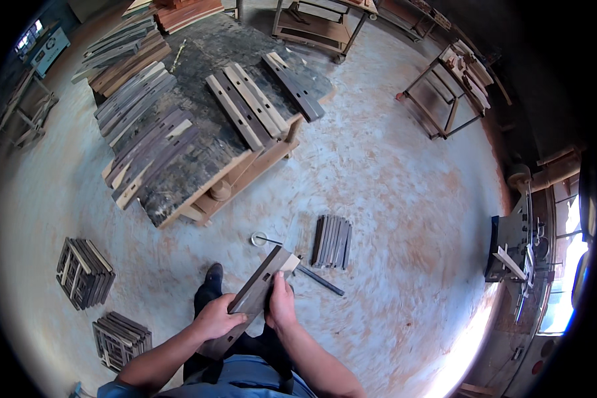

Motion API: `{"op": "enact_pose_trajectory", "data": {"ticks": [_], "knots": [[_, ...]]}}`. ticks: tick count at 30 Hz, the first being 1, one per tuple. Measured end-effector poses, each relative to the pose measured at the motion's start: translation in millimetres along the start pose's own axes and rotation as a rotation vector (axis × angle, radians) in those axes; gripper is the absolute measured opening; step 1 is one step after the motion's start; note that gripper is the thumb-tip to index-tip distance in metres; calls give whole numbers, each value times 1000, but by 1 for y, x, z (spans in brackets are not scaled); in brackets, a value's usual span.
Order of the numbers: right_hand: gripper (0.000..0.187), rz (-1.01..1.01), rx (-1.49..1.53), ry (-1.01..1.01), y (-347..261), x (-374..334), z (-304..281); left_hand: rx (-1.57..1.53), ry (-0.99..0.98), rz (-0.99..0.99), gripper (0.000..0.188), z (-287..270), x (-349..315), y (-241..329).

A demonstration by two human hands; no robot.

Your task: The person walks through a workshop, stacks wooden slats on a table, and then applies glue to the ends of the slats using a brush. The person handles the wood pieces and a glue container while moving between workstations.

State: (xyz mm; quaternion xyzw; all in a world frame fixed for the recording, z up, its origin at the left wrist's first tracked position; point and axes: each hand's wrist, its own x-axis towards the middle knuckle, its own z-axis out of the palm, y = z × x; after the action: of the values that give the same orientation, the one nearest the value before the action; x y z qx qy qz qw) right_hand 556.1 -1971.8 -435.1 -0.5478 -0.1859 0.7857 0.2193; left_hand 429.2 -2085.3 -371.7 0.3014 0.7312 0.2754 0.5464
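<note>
A dark wooden board (253,300) with slots cut in it and a pale patch at its far right corner slants in front of my body. My left hand (219,318) grips its left edge, thumb lying across the face. Along the right edge, my right hand (282,304) is closed on the same board nearer its far end. Just beyond that end, a small white pot (259,239) with a thin stick in it stands on the floor. A dark bar-shaped tool (322,280) lies to the right, one end partly hidden by the board.
Slotted boards (245,103) lie in rows on a large worn worktable (199,159) ahead. Bundled dark slats (332,242) stand on the floor right of the pot. Stacked wooden frames (85,273) stand at left. A metal cart (441,99) and a machine (514,235) are at right.
</note>
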Motion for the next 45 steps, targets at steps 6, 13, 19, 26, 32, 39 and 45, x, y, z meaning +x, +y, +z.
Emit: {"op": "enact_pose_trajectory", "data": {"ticks": [6, 13, 19, 26, 32, 39, 45], "knots": [[32, 131, 155, -177, -23, -15, -86, -98, 68, -11, 41, 94, -3, 8], [20, 269, 120, -291, -31, -27, -122, -299, 87, -91, 44, 148, -23, -7], [15, 376, 0, -329, -7, -37, -120, -512, 101, -139, 42, 166, -52, -54], [14, 439, -179, -319, 23, -61, -107, -726, 196, -60, 34, 178, -92, -78], [19, 408, -264, -353, 40, -75, -97, -746, 244, -2, 36, 193, -106, -117], [61, 512, -140, -610, 42, -100, -95, -572, 164, 120, 47, 199, -109, -136], [55, 424, -124, -554, 65, -80, -124, -416, 168, 91, 67, 198, -108, -118]]}}
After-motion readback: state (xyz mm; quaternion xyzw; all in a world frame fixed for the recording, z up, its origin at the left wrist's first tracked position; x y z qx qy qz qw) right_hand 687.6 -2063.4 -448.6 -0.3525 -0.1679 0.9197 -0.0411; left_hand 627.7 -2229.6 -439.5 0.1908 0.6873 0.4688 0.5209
